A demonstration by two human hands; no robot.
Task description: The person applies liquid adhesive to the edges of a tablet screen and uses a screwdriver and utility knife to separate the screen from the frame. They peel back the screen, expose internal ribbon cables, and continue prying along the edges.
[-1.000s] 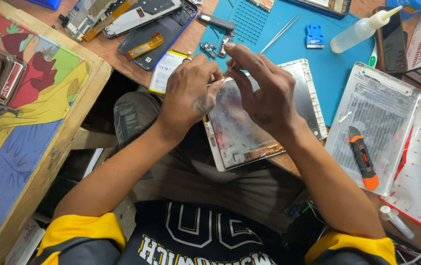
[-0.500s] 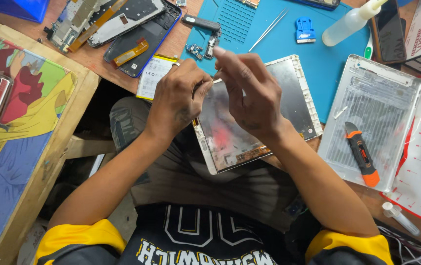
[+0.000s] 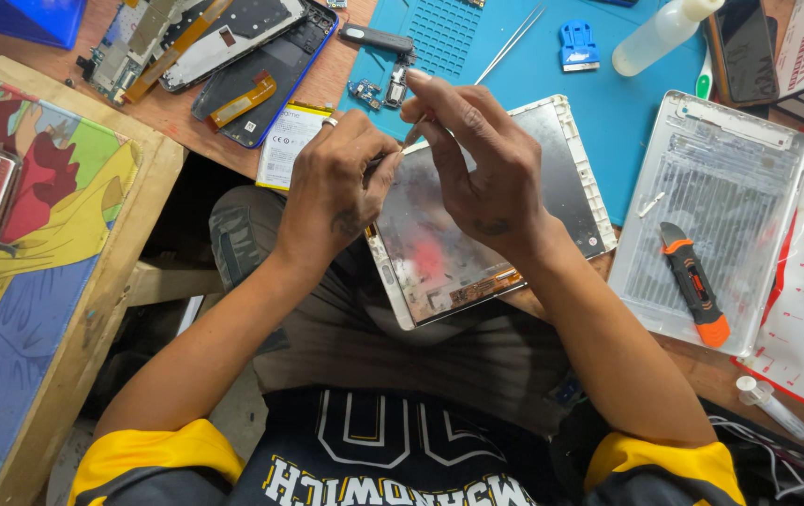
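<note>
A tablet display (image 3: 477,225) with a white rim lies glass-down, half on my lap and half on the blue work mat (image 3: 608,122). Both hands meet at its upper left corner. My left hand (image 3: 332,192), a ring on one finger, curls over the tablet's left edge with its fingertips closed at that corner. My right hand (image 3: 482,169) lies over the panel and pinches a small thin white strip (image 3: 411,146) there between thumb and forefinger. An orange flex cable (image 3: 482,286) shows along the panel's lower edge.
A silver tablet back cover (image 3: 730,169) lies to the right with an orange-and-black utility knife (image 3: 692,286) on it. Tweezers (image 3: 510,42), a blue plastic tool (image 3: 578,44), a squeeze bottle (image 3: 660,33), an opened phone (image 3: 233,56) and a white battery (image 3: 285,145) surround the mat. A colourful board (image 3: 37,244) is left.
The fingers of my right hand, stretched upward before, have curled down to pinch at the tablet's corner. Both hands stay together over the panel.
</note>
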